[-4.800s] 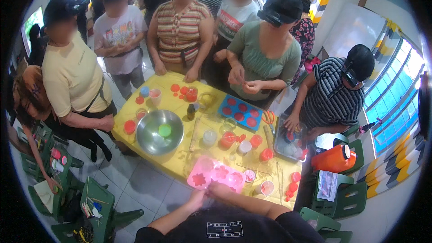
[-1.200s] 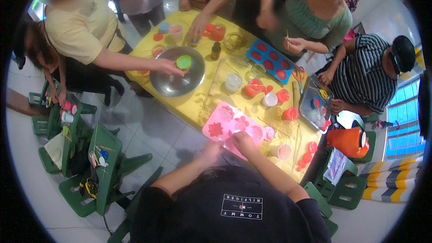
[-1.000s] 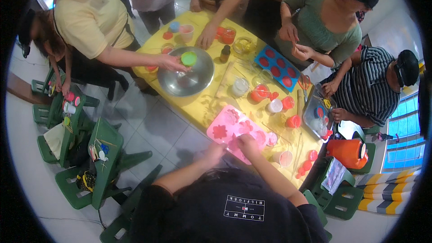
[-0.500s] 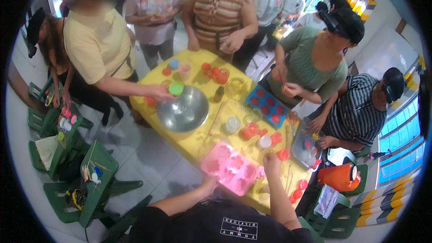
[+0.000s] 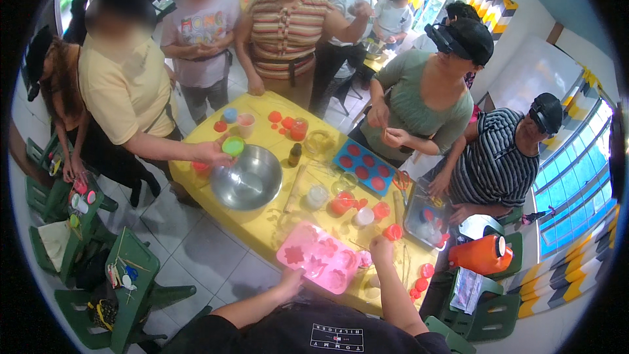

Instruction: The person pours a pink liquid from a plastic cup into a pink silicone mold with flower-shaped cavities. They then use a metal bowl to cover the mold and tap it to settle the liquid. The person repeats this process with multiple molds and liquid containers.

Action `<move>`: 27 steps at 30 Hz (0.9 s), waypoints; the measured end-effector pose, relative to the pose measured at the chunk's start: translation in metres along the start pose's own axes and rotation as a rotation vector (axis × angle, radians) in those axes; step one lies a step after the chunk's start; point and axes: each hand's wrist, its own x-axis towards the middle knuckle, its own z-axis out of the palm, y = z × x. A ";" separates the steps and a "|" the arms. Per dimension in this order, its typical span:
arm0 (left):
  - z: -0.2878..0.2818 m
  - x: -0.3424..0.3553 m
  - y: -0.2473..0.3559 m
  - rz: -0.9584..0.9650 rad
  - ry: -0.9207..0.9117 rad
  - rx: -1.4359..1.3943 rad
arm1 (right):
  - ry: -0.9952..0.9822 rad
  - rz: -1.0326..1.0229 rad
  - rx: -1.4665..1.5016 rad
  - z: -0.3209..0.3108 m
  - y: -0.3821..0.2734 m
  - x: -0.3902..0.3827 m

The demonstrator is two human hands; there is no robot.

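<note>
My left hand [image 5: 290,283] grips the near left edge of a pink mould [image 5: 319,255] with shaped hollows, some flower-like. The mould lies tilted at the table's near edge. My right hand [image 5: 381,249] is closed, its fingers drawn together right beside a small red cup [image 5: 393,232]. What those fingers hold, if anything, is too small to tell. A small pink piece [image 5: 364,259] sits between that hand and the mould. Just beyond are a white-filled jar [image 5: 363,217], another clear jar [image 5: 318,196] and a red container [image 5: 342,203].
A yellow-covered table [image 5: 262,224] carries a large steel bowl [image 5: 246,177], a blue tray with red rounds [image 5: 364,166] and a small brown bottle [image 5: 295,154]. One person holds a green cup [image 5: 232,146] over the bowl. Others stand around. An orange jug [image 5: 481,255] sits at right.
My view has shifted, so the table sits further left. My left hand stays on the mould and my right hand stays by the red cup. The person in the striped top has raised one hand.
</note>
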 end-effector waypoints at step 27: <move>-0.001 -0.003 0.009 0.000 -0.056 -0.086 | -0.629 0.116 -0.352 0.015 0.010 0.022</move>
